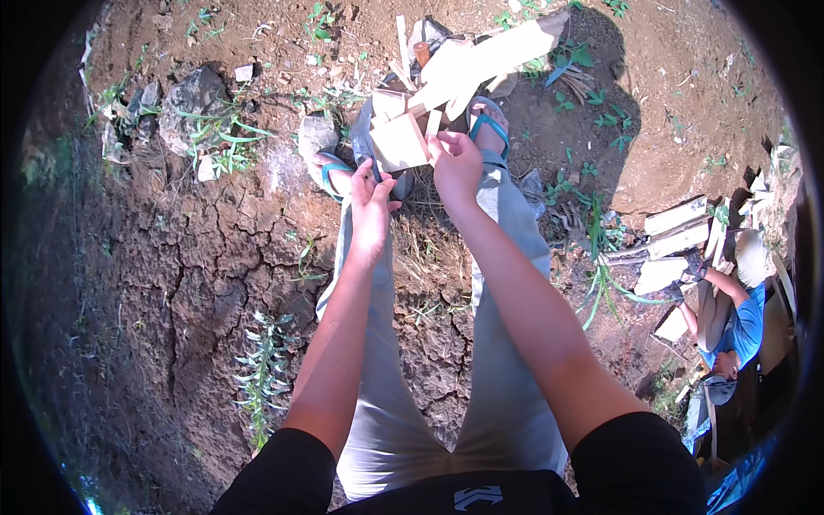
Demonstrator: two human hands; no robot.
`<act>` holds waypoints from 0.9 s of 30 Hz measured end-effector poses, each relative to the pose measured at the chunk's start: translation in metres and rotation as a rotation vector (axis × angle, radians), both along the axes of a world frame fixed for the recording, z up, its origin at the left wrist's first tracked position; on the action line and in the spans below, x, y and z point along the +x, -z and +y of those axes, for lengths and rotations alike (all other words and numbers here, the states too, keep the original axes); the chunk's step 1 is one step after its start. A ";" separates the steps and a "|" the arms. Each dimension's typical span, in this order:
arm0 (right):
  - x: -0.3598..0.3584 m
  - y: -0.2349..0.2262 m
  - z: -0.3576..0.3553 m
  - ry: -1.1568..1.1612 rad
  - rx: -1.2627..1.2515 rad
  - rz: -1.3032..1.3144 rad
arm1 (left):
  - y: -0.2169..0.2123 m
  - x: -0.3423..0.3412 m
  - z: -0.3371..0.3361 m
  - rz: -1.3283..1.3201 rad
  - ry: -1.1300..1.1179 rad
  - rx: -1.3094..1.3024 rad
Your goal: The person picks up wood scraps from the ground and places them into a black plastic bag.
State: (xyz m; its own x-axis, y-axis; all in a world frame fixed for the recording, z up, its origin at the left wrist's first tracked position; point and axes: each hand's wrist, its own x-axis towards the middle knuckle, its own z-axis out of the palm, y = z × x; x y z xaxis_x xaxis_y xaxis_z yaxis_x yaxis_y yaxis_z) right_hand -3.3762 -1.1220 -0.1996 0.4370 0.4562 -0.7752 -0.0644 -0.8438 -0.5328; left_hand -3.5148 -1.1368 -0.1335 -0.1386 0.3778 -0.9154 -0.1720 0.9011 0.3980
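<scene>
Between my feet, a dark grey bag or sheet (361,137) lies around several pale cut pieces of wood. A flat square wood block (398,144) is at the near end of the pile. My left hand (372,204) is closed at the near left edge of the dark material, its fingertips pinching it. With thumb and fingers, my right hand (457,168) pinches a small wood strip (433,125), just right of the square block. Long pale boards (493,53) lie across the far side of the pile, and a reddish-brown wooden peg (421,54) stands behind them.
My sandalled feet (491,127) flank the pile. Rocks (196,105) and weeds lie to the left on cracked soil. At the right, a person in a blue shirt (745,328) sits handling boards (676,228) beside more wood. A leafy plant (261,378) grows near my left arm.
</scene>
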 end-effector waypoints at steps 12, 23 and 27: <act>0.087 0.007 0.044 -0.366 -0.180 0.431 | -0.005 -0.019 -0.003 0.000 0.017 -0.029; 0.116 0.105 0.092 -0.481 0.114 0.246 | -0.001 -0.004 0.002 -0.029 0.039 -0.038; 0.106 0.126 0.099 -0.442 -0.007 0.263 | -0.002 -0.006 0.001 -0.026 0.033 -0.028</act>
